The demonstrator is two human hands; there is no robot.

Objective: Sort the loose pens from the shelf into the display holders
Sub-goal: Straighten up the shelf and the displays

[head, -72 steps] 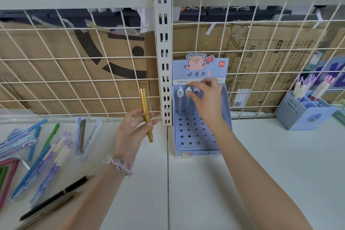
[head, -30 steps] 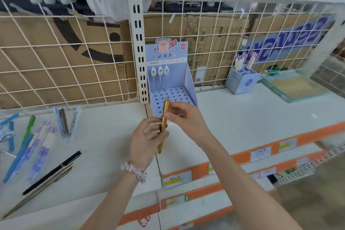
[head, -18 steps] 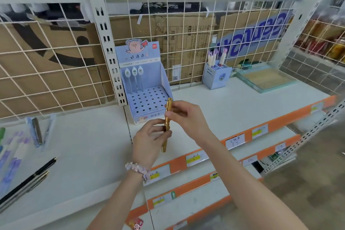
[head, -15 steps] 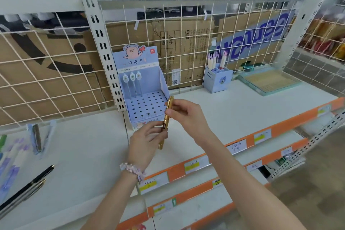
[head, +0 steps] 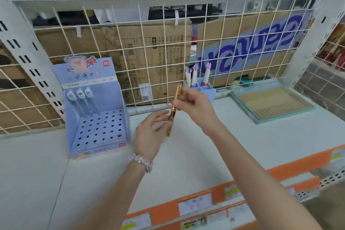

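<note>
Right hand (head: 194, 105) is pinching the gold pen (head: 174, 110) near its upper half, holding it nearly upright above the white shelf (head: 214, 147). Left hand (head: 151, 132) is sitting just at 7 o'clock of the pen, fingers relaxed and spread; fingertips possibly brushing the barrel, motion blur makes contact unclear. Blue perforated display holder (head: 97, 127) is standing at 9 o'clock of the hands, three pens in its back row. Small blue pen cup (head: 204, 89) is sitting at 1 o'clock, partly behind the right hand.
</note>
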